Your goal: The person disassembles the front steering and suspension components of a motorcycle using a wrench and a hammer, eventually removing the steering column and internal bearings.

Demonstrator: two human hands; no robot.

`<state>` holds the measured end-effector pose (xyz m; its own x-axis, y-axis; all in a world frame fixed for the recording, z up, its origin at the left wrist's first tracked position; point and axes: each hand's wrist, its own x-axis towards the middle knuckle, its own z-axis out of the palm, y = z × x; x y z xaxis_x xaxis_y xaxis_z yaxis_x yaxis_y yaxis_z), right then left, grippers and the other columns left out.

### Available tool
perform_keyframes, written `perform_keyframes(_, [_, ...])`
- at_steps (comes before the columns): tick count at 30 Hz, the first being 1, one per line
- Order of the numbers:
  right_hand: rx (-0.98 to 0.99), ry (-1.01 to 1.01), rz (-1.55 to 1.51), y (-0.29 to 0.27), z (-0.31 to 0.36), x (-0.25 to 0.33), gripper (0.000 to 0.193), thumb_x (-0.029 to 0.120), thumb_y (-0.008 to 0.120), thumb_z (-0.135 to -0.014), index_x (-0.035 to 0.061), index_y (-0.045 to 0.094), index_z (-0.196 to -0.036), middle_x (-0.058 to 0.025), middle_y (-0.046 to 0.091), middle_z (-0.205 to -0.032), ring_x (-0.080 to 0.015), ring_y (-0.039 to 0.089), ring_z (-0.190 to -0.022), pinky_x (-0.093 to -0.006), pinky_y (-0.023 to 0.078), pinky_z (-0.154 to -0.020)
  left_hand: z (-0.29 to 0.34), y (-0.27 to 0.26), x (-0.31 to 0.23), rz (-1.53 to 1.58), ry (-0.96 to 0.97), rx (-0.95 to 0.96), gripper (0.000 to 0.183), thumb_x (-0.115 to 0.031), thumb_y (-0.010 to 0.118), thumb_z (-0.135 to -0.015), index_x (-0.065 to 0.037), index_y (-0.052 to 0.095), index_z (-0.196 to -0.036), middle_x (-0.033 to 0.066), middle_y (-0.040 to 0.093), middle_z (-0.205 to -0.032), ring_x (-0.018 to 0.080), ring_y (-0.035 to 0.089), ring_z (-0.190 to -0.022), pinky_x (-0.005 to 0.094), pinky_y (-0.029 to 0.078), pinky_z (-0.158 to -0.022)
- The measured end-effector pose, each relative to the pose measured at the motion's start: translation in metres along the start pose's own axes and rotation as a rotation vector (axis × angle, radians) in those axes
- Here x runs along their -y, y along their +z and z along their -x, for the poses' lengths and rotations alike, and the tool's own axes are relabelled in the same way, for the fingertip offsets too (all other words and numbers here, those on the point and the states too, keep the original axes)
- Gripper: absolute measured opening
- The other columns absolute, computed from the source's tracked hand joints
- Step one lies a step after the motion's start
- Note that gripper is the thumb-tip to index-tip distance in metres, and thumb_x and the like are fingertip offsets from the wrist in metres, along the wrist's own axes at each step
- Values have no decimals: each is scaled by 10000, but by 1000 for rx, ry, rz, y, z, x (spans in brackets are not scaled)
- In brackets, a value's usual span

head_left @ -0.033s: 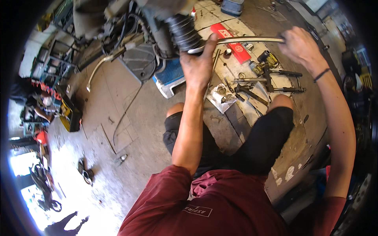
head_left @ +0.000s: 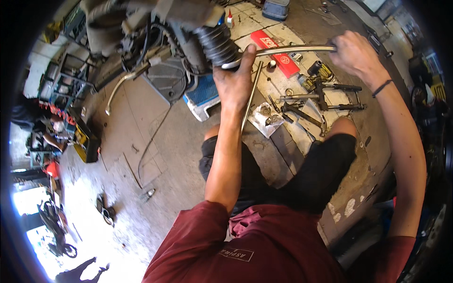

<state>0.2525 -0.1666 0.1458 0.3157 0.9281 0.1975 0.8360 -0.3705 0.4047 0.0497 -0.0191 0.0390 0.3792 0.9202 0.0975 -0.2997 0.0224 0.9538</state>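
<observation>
A long, slightly bent metal bar (head_left: 297,48) runs from my left hand (head_left: 233,85) to my right hand (head_left: 351,54). My right fingers are closed in a fist round its right end. On the other end my left hand is closed, its thumb raised along the bar; the palm side is hidden. Just above my left hand is a black ribbed coil-like cylinder (head_left: 216,45), part of the vehicle assembly, with a pale curved metal piece (head_left: 231,64) at its lower end. A thin metal rod (head_left: 252,96) slants down beside my left wrist.
On the pale floor board lie a red box (head_left: 275,53), a yellow-black power tool (head_left: 318,73), a hammer (head_left: 304,115), a dark forked metal part (head_left: 323,96) and a plastic bag (head_left: 266,120). A blue-white step stool (head_left: 203,94) stands left. Another person (head_left: 30,115) works far left.
The view has shifted slightly. Both hands and the bar are a little farther left, with both grips kept.
</observation>
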Motion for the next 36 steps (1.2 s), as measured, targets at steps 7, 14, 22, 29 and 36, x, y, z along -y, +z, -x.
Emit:
perform_keyframes(7, [-33,-53,-46,-10,6,18,236,246,614,-749,11,606,-724,-189,618,-787,-350,627,-817,-453,507,-738,7,5,-2,-58,-29,-20,311,-229,742,-817,9,596,-953,41,627,-847,117,552,-738,261,452,-697])
perform_keyframes(14, [135,175,-92,-14,-5,35,290,260,626,-754,155,713,-1009,-160,666,-865,-349,650,-833,-448,534,-752,6,-1,-5,1,7,-6,283,-212,753,-814,-4,585,-907,25,617,-787,96,543,-685,252,451,-632])
perform_keyframes(22, [31,36,-196,32,-21,11,267,281,628,-720,55,683,-850,-188,646,-804,-370,649,-831,-464,540,-733,9,7,-9,-24,-46,-51,297,-203,751,-806,-7,603,-974,40,640,-854,115,572,-740,260,469,-694])
perform_keyframes(29, [23,50,-228,23,-16,28,256,277,631,-712,56,689,-826,-180,628,-782,-356,646,-816,-455,535,-725,-2,-7,13,-78,44,-78,300,-287,752,-795,-88,529,-823,-48,453,-576,51,376,-429,227,289,-389])
perform_keyframes(36, [172,137,-300,32,-26,1,294,224,653,-666,131,715,-938,-164,660,-776,-335,655,-770,-440,545,-683,2,16,7,-157,110,-69,292,-302,737,-807,-89,537,-823,-47,442,-562,58,382,-431,226,293,-393])
